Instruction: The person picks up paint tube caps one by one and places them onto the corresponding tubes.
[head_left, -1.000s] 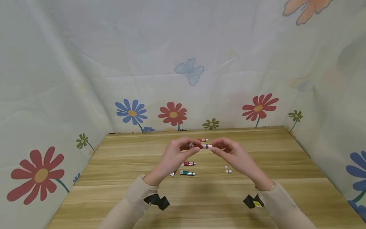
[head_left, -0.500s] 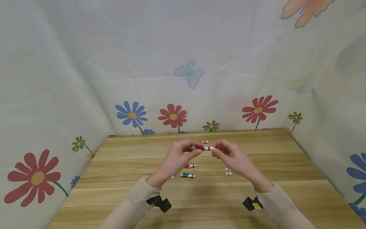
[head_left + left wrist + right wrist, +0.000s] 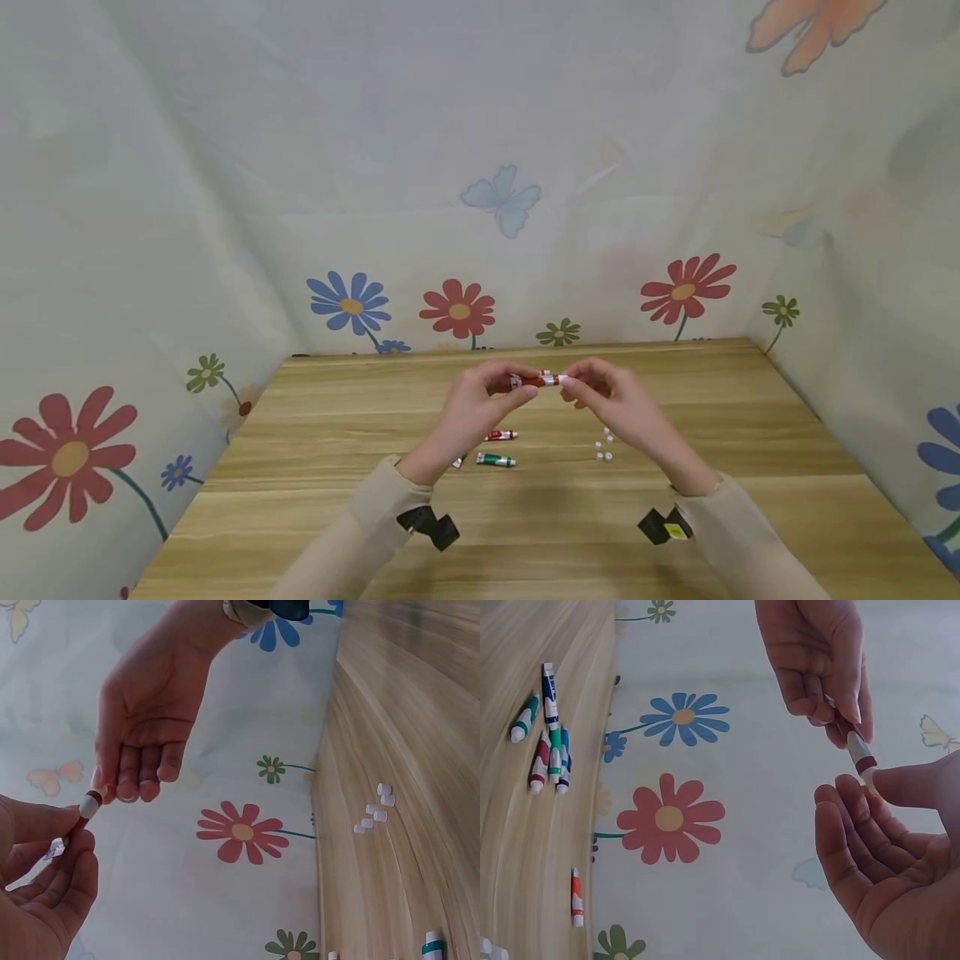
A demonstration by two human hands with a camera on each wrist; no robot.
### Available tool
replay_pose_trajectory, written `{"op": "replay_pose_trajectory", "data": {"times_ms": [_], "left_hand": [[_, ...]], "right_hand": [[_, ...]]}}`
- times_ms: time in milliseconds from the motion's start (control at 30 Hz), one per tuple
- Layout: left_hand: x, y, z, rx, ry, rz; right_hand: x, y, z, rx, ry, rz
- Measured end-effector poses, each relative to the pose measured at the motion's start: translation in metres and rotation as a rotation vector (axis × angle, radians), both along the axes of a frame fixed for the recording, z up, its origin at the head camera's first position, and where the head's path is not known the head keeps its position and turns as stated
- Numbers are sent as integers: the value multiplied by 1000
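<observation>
Above the table, my left hand [image 3: 480,404] pinches a small brown-red and silver paint tube [image 3: 90,804] between thumb and fingers. The tube lies nearly level in the head view, its white end towards the right. My right hand [image 3: 618,404] pinches the white cap [image 3: 868,776] at that end with thumb and forefinger; its other fingers curl loosely. The fingertips hide part of the cap. Below on the table lie a green paint tube [image 3: 497,460] and a red paint tube [image 3: 502,435]. Several loose white caps [image 3: 373,810] lie below the right hand.
In the right wrist view, a blue-and-white tube [image 3: 550,691] and a dark green tube [image 3: 525,718] lie among several tubes. An orange tube [image 3: 577,898] lies apart, near the back. A flower-printed cloth [image 3: 375,208] hangs behind the wooden table [image 3: 525,542].
Both hands have shifted slightly to the right with the tube. The right fingers stay at its white end. More loose white caps show beside the right hand now.
</observation>
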State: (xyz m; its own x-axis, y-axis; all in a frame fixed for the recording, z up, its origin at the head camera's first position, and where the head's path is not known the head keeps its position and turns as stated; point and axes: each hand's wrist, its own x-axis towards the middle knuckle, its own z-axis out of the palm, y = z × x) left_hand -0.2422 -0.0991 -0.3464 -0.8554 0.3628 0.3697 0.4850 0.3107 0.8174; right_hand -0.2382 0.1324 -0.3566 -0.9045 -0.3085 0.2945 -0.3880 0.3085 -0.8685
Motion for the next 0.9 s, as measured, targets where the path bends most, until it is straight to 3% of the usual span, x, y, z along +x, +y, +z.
{"op": "replay_pose_trajectory", "data": {"times_ms": [400, 900], "left_hand": [[-15, -4, -2, 63, -75, 22], [-46, -6, -10, 111, -164, 102]], "right_hand": [[-9, 2, 2, -2, -8, -25], [-40, -1, -7, -10, -44, -110]]}}
